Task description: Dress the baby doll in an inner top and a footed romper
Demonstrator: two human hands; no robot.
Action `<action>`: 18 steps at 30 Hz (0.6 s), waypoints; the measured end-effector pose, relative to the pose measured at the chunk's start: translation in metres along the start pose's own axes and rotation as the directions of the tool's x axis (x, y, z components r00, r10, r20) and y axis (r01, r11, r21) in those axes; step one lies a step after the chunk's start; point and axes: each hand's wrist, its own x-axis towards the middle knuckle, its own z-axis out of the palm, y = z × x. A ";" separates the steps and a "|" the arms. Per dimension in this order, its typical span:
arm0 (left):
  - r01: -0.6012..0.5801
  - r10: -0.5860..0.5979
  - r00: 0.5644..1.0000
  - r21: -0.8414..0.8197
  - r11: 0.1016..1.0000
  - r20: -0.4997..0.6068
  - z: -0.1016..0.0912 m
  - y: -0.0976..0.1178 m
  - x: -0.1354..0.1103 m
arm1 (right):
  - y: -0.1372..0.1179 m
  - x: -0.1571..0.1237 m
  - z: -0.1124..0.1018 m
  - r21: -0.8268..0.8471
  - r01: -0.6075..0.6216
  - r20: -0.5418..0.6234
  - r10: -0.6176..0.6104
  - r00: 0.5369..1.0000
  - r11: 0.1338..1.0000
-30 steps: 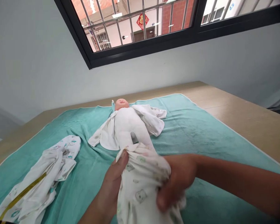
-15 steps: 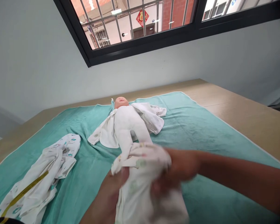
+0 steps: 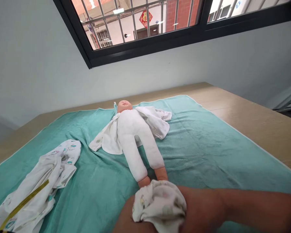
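Observation:
A baby doll point(image 3: 133, 136) with a white cloth body lies on its back on a teal towel point(image 3: 203, 145), an opened white top spread under its shoulders. Its bare feet point toward me. Just below the feet, a bunched white printed garment point(image 3: 160, 204) is gripped between both my hands. My left hand point(image 3: 126, 216) holds it from the left and below. My right hand point(image 3: 199, 210) closes on it from the right, the forearm reaching in from the right edge.
Another crumpled printed garment with a yellow strip point(image 3: 38, 187) lies on the towel at the left. The towel covers a wooden table point(image 3: 257, 116) that stands against a grey wall below a barred window point(image 3: 145, 22).
The bunched garment has been drawn down off the doll's legs toward me. The legs and feet now lie bare, and both hands have moved lower in view.

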 end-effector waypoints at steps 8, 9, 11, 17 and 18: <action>-0.031 0.145 0.989 0.885 0.465 -0.041 0.009 0.011 0.021 | -0.009 -0.012 0.006 -0.294 -0.055 -0.544 -0.119 0.831 0.954; -0.038 0.153 0.988 0.946 0.322 -0.012 0.010 0.014 0.024 | -0.008 -0.014 0.003 -0.346 -0.090 -0.566 -0.131 0.814 0.934; -0.078 0.172 0.983 0.995 0.063 0.066 0.010 0.021 0.031 | -0.005 -0.016 -0.006 -0.412 -0.141 -0.593 -0.148 0.791 0.900; -0.216 0.192 0.952 0.966 -0.139 0.240 0.012 0.020 0.052 | 0.000 -0.013 -0.020 -0.415 -0.153 -0.601 -0.144 0.786 0.897; -0.228 0.218 0.945 0.970 -0.085 0.242 0.011 0.018 0.052 | -0.001 -0.012 -0.020 -0.403 -0.135 -0.593 -0.146 0.792 0.905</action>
